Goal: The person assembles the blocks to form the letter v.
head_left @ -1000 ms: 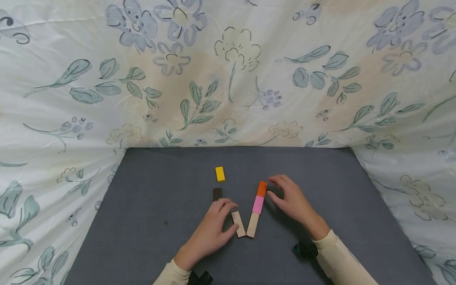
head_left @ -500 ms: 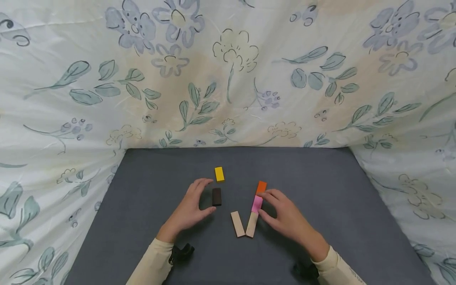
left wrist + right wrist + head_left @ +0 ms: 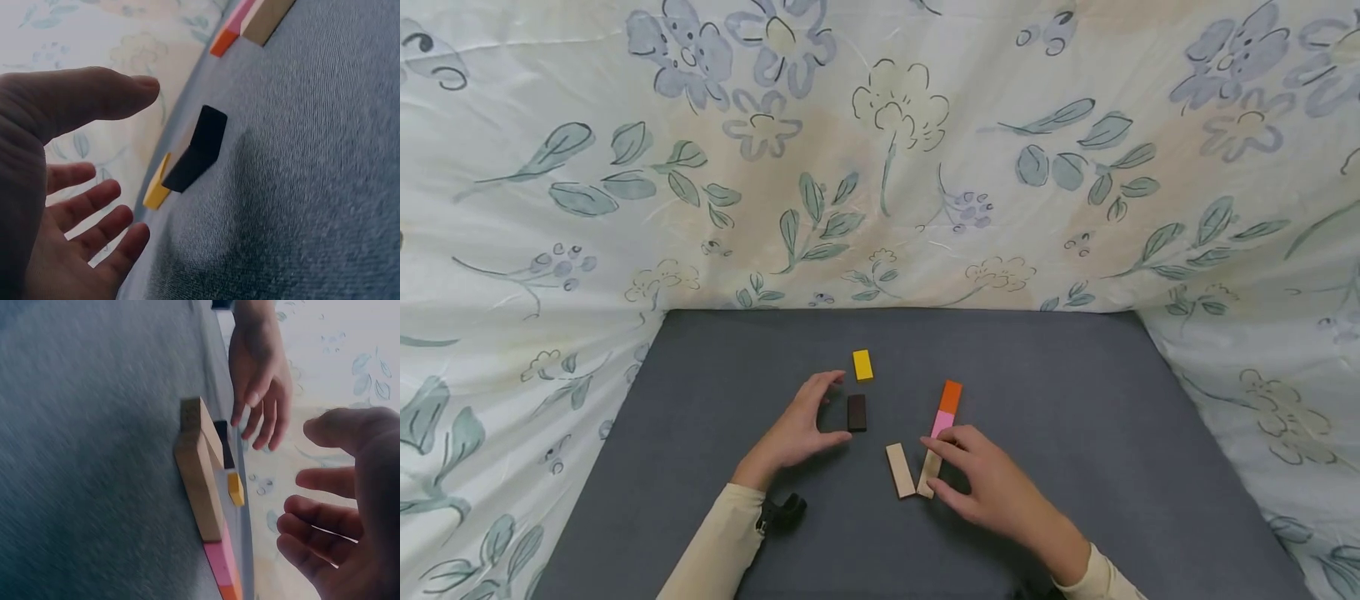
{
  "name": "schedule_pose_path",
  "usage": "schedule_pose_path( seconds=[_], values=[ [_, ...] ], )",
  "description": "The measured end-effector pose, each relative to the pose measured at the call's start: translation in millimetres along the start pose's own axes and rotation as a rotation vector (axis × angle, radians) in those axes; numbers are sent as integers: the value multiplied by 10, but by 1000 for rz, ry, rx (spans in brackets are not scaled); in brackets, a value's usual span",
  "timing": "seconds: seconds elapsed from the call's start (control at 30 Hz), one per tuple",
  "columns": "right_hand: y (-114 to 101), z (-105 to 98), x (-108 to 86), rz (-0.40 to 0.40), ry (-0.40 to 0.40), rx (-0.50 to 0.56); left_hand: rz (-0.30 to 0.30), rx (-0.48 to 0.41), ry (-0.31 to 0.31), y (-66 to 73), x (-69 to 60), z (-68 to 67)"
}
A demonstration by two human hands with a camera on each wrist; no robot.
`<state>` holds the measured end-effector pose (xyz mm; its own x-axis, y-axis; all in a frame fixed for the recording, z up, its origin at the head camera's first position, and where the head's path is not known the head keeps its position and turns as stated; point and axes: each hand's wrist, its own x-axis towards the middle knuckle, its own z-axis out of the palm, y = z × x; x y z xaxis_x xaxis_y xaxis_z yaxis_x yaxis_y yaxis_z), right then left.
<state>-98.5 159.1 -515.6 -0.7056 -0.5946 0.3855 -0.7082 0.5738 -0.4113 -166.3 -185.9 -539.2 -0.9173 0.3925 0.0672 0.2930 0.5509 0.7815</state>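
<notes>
The left hand (image 3: 790,433) is at nine o'clock of the dark brown block (image 3: 857,413), thumb and fingers spread wide, clear of it in the left wrist view. The yellow block (image 3: 862,365) lies at twelve o'clock from the brown one. The right hand (image 3: 992,483), thumb and fingers apart and gripping nothing, hovers at three o'clock of a bare wooden block (image 3: 931,467), whose far end meets the pink block (image 3: 942,422) at one o'clock; the orange block (image 3: 951,397) continues that line.

Free passage between dark block (image 3: 857,413) and pink block (image 3: 942,422), pale blocks (image 3: 901,471) (in a V) obstructing nearer
</notes>
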Motion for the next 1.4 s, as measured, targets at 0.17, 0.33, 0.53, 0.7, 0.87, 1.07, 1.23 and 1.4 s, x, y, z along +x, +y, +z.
schedule_pose_path(
  seconds=[0.17, 0.33, 0.53, 0.7, 0.87, 1.07, 1.23, 1.4],
  values=[
    [-81, 87, -52, -52, -59, 14, 25, -13, -22, -72, 55, -14],
    [-123, 170, -79, -84, -111, 9, 21, -11, -49, -120, 66, -14],
    [-149, 194, -96, -104, -121, 8, 1, 3, -78, -97, 110, -7],
    [-142, 199, -97, -99, -139, -4, 14, 22, -96, -77, 161, 2],
    [-138, 210, -102, -80, -165, -11, 28, 34, -108, -65, 189, 5],
    [-143, 237, -112, -62, -180, -6, -13, 67, -113, -69, 202, 34],
    [-142, 248, -120, -45, -199, 3, -22, 78, -101, -69, 180, 66],
    [-144, 263, -127, -43, -202, -1, -18, 81, -99, -91, 176, 84]
  ],
)
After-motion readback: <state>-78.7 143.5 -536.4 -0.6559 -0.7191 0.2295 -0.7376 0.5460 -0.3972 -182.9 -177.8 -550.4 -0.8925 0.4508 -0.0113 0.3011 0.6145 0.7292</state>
